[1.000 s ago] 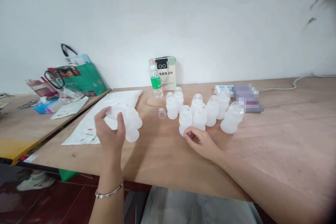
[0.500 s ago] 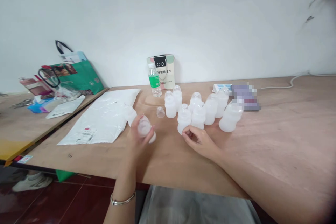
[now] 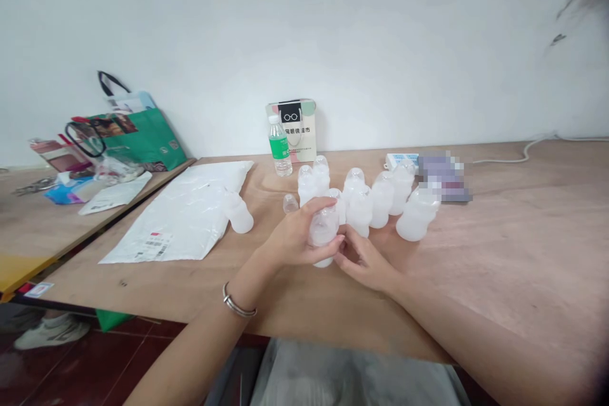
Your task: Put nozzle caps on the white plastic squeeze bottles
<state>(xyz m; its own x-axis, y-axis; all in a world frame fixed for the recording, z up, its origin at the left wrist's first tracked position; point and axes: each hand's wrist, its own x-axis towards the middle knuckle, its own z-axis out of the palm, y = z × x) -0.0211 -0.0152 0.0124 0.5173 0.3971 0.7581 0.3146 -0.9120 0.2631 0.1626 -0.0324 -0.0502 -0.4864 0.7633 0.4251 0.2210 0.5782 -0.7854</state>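
Observation:
My left hand is wrapped round a translucent white baby bottle with a clear dome cap, tilted toward me above the table. Close against its right side is my right hand, thumb and fingertips pinched together; whatever lies between them is hidden. Several similar capped bottles stand in a group just behind my hands. One bottle at the group's right end looks tilted. To the left, another bottle leans over by the edge of a white plastic mailer. A loose clear cap sits behind my left hand.
A water bottle and a paper gift bag stand at the wall. A white power strip and a blurred purple item lie back right. A green bag rests on the left table. The wooden table's front edge is near me.
My left hand has carried its bottle rightward from beside the mailer to my right hand, uncovering the leaning bottle. My right hand has stayed nearly in place, still pinched.

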